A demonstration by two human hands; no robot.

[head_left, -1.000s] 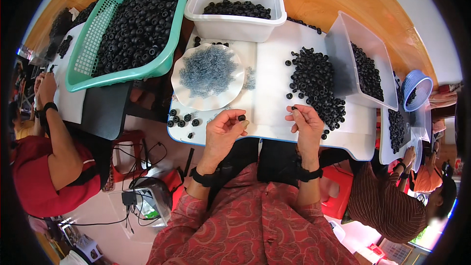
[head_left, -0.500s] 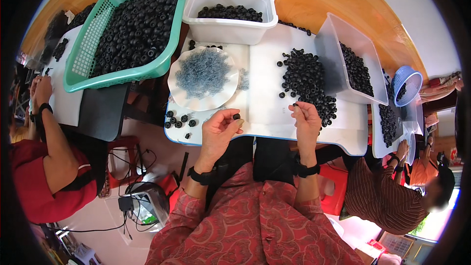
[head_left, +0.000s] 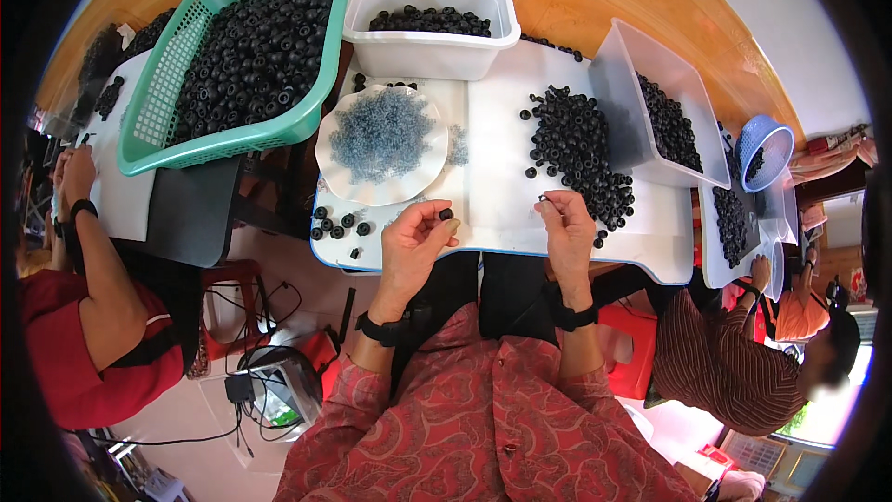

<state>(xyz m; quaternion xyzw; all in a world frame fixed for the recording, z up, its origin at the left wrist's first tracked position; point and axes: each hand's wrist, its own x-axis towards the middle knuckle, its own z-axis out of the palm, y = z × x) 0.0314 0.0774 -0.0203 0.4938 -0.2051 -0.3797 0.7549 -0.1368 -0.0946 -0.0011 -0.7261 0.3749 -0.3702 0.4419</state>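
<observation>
Over the table's near edge, my left hand (head_left: 415, 239) pinches a small round black part (head_left: 446, 214) between thumb and forefinger. My right hand (head_left: 569, 231) is closed in a pinch to its right, with a tiny dark bit at the fingertips too small to name. Beyond the right hand spreads a pile of black round parts (head_left: 571, 135), several with holes. A white wavy-rimmed plate (head_left: 327, 160) heaped with small translucent grey-blue pieces (head_left: 383, 135) stands beyond my left hand. A few loose black parts (head_left: 347, 220) lie left of that hand.
At the far left a green basket (head_left: 139, 144) is full of black parts. A white tub (head_left: 418, 60) and a clear bin (head_left: 621, 116) hold more. Co-workers sit on both sides, one in a red sleeve (head_left: 60, 344), another in a striped shirt (head_left: 725, 372). Cables (head_left: 251, 390) hang lower left.
My right hand has moved slightly left, and its fingertips have turned toward my left hand. The left hand stays nearly in place, still holding the black part. The view has shifted a little.
</observation>
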